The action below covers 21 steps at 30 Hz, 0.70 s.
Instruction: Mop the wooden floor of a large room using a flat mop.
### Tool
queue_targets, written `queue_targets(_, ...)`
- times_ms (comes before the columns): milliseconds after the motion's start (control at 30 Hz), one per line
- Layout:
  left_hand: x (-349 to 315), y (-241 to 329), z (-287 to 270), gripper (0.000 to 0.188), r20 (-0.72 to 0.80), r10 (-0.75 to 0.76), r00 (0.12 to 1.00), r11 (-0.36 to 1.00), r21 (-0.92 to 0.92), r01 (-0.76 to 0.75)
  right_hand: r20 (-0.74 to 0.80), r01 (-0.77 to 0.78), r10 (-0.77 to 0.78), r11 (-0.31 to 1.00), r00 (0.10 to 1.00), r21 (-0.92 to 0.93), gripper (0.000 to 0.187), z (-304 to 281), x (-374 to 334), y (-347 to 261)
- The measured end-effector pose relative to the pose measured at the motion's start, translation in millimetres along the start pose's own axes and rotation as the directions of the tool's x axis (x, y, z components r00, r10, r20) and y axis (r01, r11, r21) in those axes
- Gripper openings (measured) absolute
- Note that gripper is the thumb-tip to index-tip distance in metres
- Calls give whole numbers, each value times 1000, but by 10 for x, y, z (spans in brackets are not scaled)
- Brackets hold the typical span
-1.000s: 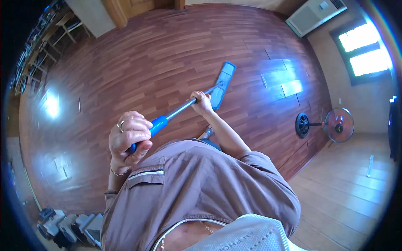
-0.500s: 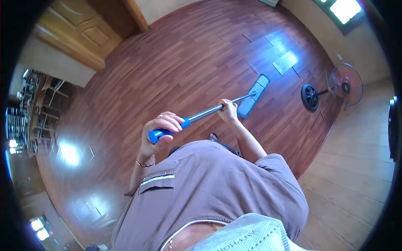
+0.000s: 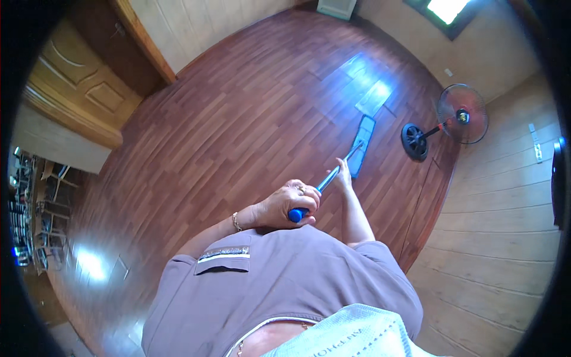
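A flat mop [image 3: 328,179] with a metal pole reaches out ahead of me and to the right. Its long, narrow blue-grey head [image 3: 361,149] lies on the wooden floor. Close to my chest, my left hand [image 3: 291,201] is wrapped round the blue grip [image 3: 298,215] at the pole's top end. Further along, my right hand [image 3: 343,177] grips the metal pole below the blue part, with that arm stretched forward. Some fingers of the right hand are hidden behind the pole.
A standing fan [image 3: 463,115] with a round black base [image 3: 414,143] stands right of the mop head, near the panelled wall [image 3: 488,220]. At the far left are a wooden door [image 3: 83,71] and a crowded rack [image 3: 50,208]. A white cabinet [image 3: 336,8] stands at the far end.
My left hand has swung the grip rightward and closer to my body, so the pole now points more straight ahead. Both hands keep their hold. The view has turned right.
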<state>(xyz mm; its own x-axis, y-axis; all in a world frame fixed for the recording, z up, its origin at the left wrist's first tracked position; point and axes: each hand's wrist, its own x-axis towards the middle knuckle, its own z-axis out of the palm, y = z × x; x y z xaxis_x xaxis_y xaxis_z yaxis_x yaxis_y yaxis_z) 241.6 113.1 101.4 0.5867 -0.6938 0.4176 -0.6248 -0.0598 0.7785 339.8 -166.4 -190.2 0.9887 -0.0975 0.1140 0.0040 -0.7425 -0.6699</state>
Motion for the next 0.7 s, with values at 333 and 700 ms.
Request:
queue_targets(333,-9,-265,-444,15,36,-27,999,999,-37,28,5,-47,48,991,999,-128,40,207,222,-351)
queue_targets(700,139,28,-1089,14,-25,-155,988,988,-11,154,67,36,-32,998,997,-51,21,309,665,-1083)
